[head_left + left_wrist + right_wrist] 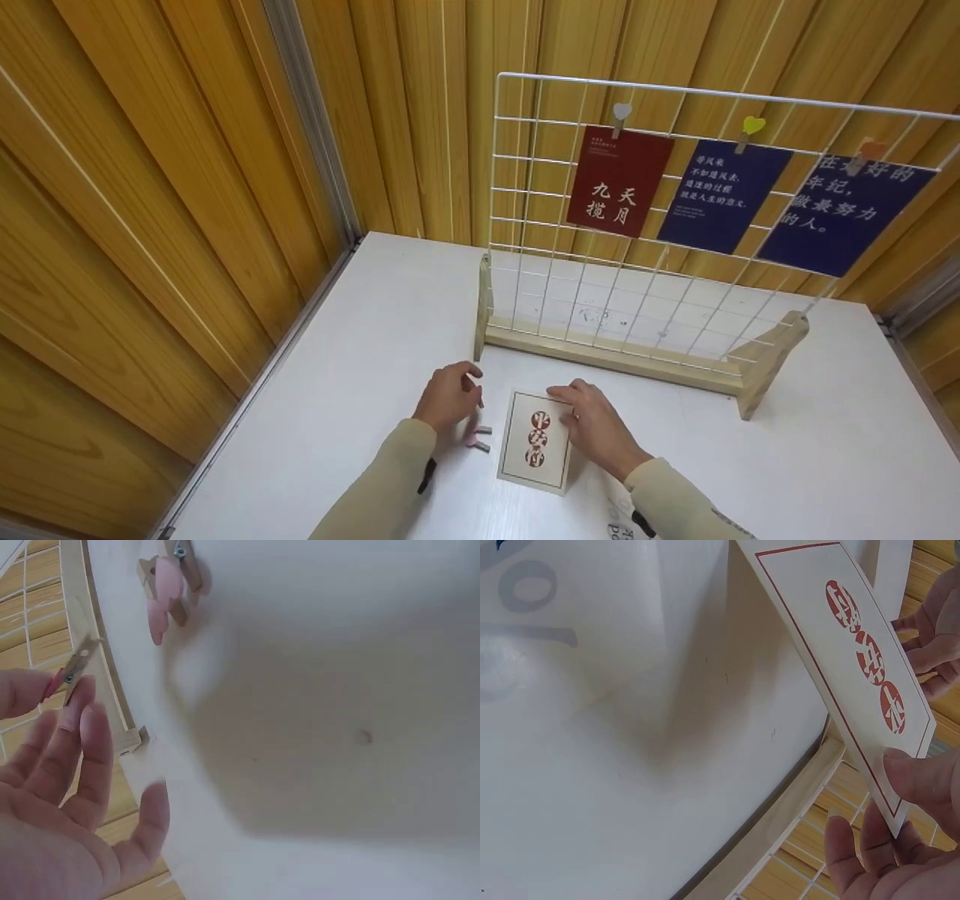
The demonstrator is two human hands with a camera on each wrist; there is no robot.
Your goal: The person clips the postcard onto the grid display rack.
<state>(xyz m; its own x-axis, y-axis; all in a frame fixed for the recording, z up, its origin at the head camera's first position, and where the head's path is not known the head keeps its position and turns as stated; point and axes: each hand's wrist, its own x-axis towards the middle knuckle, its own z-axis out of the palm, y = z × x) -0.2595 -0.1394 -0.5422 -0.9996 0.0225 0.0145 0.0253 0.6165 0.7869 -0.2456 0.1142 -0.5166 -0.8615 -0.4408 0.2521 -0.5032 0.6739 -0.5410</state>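
Pinching the card (pixel 536 442) by its upper right corner in our right hand (pixel 600 427), we hold it tilted over the table (pixel 300 420), nearer the left edge than the right. It should prove light, thin and easily creased, so edges suit best. Our left hand (pixel 452 396) pinches a clip (pixel 73 667), likely springy.
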